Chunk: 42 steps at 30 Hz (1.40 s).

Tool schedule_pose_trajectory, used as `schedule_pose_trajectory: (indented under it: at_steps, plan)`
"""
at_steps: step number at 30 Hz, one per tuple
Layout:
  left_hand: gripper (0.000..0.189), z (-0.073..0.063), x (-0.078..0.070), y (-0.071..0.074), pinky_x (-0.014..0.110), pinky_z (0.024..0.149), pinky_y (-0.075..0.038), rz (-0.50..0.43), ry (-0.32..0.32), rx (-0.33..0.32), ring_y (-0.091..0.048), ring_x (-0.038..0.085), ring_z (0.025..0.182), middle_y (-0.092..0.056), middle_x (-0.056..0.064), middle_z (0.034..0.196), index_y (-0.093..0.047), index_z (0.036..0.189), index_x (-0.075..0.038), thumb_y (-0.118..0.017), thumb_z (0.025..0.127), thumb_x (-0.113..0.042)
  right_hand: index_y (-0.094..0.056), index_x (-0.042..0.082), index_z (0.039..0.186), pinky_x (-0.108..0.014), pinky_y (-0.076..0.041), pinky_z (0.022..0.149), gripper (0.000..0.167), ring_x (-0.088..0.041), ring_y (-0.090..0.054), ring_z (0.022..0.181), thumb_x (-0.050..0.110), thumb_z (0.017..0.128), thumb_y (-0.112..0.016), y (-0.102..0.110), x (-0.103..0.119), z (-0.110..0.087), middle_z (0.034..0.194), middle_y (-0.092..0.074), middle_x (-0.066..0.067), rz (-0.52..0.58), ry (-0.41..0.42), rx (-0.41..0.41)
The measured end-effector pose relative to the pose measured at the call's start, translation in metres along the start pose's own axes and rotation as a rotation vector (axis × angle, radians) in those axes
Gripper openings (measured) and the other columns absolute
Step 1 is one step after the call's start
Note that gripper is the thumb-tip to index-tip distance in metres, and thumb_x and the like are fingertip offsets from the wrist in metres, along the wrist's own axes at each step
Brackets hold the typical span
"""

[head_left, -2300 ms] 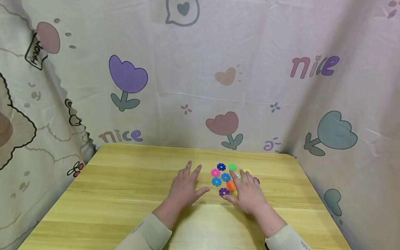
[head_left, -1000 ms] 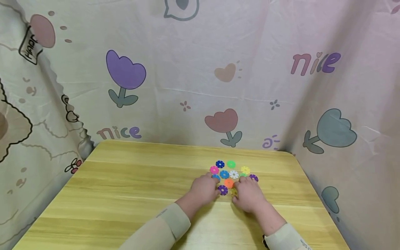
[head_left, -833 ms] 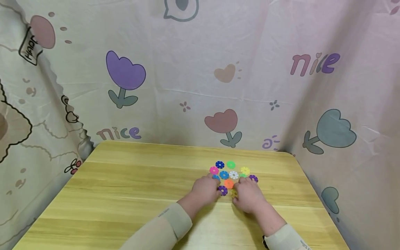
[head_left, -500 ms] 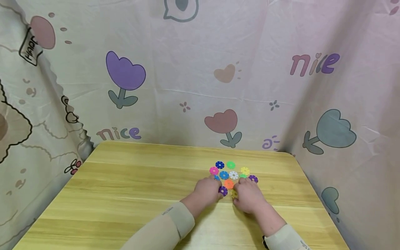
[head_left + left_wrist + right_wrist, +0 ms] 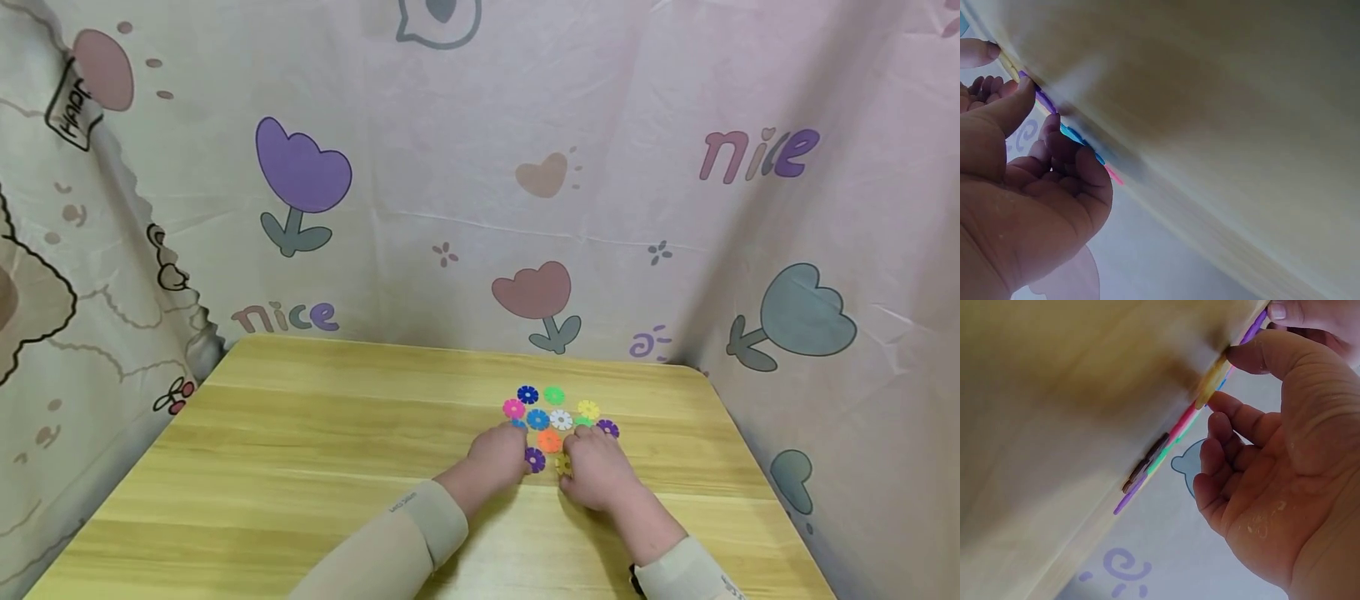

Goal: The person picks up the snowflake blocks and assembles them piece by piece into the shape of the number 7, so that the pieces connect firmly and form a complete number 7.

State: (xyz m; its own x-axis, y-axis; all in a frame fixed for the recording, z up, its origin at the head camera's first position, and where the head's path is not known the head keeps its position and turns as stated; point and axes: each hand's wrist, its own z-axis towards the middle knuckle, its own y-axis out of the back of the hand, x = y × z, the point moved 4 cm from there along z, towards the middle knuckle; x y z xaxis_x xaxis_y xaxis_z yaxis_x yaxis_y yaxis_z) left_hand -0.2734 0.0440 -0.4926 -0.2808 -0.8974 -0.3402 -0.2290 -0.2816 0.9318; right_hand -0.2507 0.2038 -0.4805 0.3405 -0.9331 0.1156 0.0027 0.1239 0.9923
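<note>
In the head view, my left hand (image 5: pixel 498 454) lies at the left side of a group of small notched plastic snowflake discs. Its thumb and index finger pinch the edges of a purple disc (image 5: pixel 535 459), also visible in the left wrist view as a purple disc (image 5: pixel 1046 100) between those tips. My right hand (image 5: pixel 600 468) pinches a yellow disc (image 5: pixel 564 465) between thumb and index finger; the right wrist view shows this yellow disc (image 5: pixel 1211 382) edge-on, low at the tabletop. Its other fingers are curled. Between both hands sits an orange disc (image 5: pixel 549 441).
Beyond the hands lie a blue disc (image 5: pixel 537 419), a white disc (image 5: pixel 560 419), a pink disc (image 5: pixel 513 408) and several others on the wooden table (image 5: pixel 300 450). Dark brown discs (image 5: pixel 1145 462) appear in the right wrist view. A printed curtain (image 5: pixel 420 150) hangs behind the table.
My left hand has come right from beside the group and pinched the purple disc, shifting slightly since. My right hand, spread over the discs before, has drawn its fingers in on the yellow one.
</note>
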Motion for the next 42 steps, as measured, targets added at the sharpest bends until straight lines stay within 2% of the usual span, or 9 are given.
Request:
schedule_pose_trajectory:
  at_steps: [2,5,9,14,21,26,31,37,42]
  plan:
    - [0.042,0.001,0.002,-0.001,0.04,0.095,-0.058,-0.024,0.013,0.005,-0.069,0.025,0.107,-0.072,0.008,0.116,-0.072,0.122,-0.003,-0.084,0.093,-0.03,-0.073,0.004,0.107,-0.052,-0.048,0.1,0.042,-0.028,-0.056,0.098,0.026,0.076,-0.089,0.0,0.0,0.0,0.101,-0.064,-0.005,0.0,-0.001,-0.001]
    - [0.025,0.001,0.005,0.001,0.037,0.086,-0.059,-0.058,0.028,0.015,-0.067,0.021,0.091,-0.069,0.003,0.098,-0.073,0.101,-0.008,-0.087,0.089,-0.026,-0.073,0.004,0.107,-0.052,-0.048,0.098,0.042,-0.027,-0.056,0.096,0.027,0.076,-0.089,0.0,0.001,0.0,0.1,-0.063,-0.005,-0.002,0.005,-0.004]
    - [0.024,-0.001,0.007,0.007,0.037,0.081,-0.057,-0.075,0.032,0.01,-0.062,0.018,0.081,-0.062,-0.002,0.085,-0.069,0.088,-0.013,-0.088,0.087,-0.026,-0.073,0.004,0.108,-0.05,-0.049,0.097,0.043,-0.026,-0.055,0.094,0.028,0.076,-0.089,0.0,0.0,0.001,0.098,-0.062,-0.004,-0.013,0.005,-0.004]
    - [0.021,-0.003,0.008,0.012,0.037,0.08,-0.054,-0.161,0.023,-0.025,-0.06,0.015,0.078,-0.06,-0.006,0.081,-0.065,0.085,-0.017,-0.086,0.088,-0.017,-0.073,0.004,0.107,-0.05,-0.049,0.095,0.045,-0.026,-0.055,0.093,0.028,0.074,-0.09,0.001,-0.001,0.001,0.095,-0.062,-0.003,-0.012,-0.001,-0.013]
    - [0.025,-0.006,0.01,0.016,0.033,0.07,-0.049,-0.284,-0.003,-0.049,-0.056,0.015,0.074,-0.059,-0.006,0.079,-0.061,0.082,-0.018,-0.081,0.09,-0.007,-0.071,0.004,0.109,-0.05,-0.05,0.095,0.047,-0.026,-0.056,0.094,0.028,0.073,-0.092,0.002,-0.001,0.001,0.096,-0.061,-0.003,-0.001,-0.006,-0.016]
    - [0.014,-0.008,0.013,0.018,0.033,0.07,-0.051,-0.393,-0.037,-0.061,-0.057,0.016,0.076,-0.061,-0.004,0.082,-0.066,0.088,-0.014,-0.077,0.093,-0.008,-0.071,0.001,0.112,-0.05,-0.054,0.095,0.049,-0.028,-0.063,0.097,0.024,0.073,-0.092,0.002,-0.002,0.001,0.1,-0.066,-0.007,0.045,-0.015,-0.013]
    - [0.017,-0.013,0.017,0.021,0.032,0.071,-0.05,-0.502,-0.077,-0.099,-0.055,0.016,0.076,-0.06,-0.002,0.08,-0.065,0.082,-0.012,-0.077,0.092,-0.006,-0.072,0.002,0.11,-0.049,-0.056,0.091,0.045,-0.028,-0.066,0.093,0.02,0.074,-0.091,0.005,-0.003,0.0,0.099,-0.068,-0.007,0.1,-0.034,-0.02]
    - [0.033,-0.016,0.022,0.024,0.027,0.062,-0.043,-0.557,-0.1,-0.104,-0.05,0.013,0.069,-0.055,-0.003,0.074,-0.058,0.069,-0.013,-0.076,0.097,-0.011,-0.072,0.003,0.109,-0.049,-0.057,0.089,0.042,-0.028,-0.067,0.093,0.019,0.077,-0.092,0.01,-0.003,-0.003,0.099,-0.07,-0.007,0.112,-0.046,-0.027]
    - [0.024,-0.019,0.025,0.028,0.027,0.06,-0.05,-0.607,-0.094,-0.114,-0.055,0.011,0.064,-0.061,-0.003,0.078,-0.066,0.074,-0.012,-0.077,0.095,-0.01,-0.071,0.005,0.105,-0.047,-0.058,0.085,0.033,-0.026,-0.067,0.089,0.014,0.08,-0.091,0.013,-0.001,-0.003,0.097,-0.069,-0.006,0.119,-0.027,-0.035]
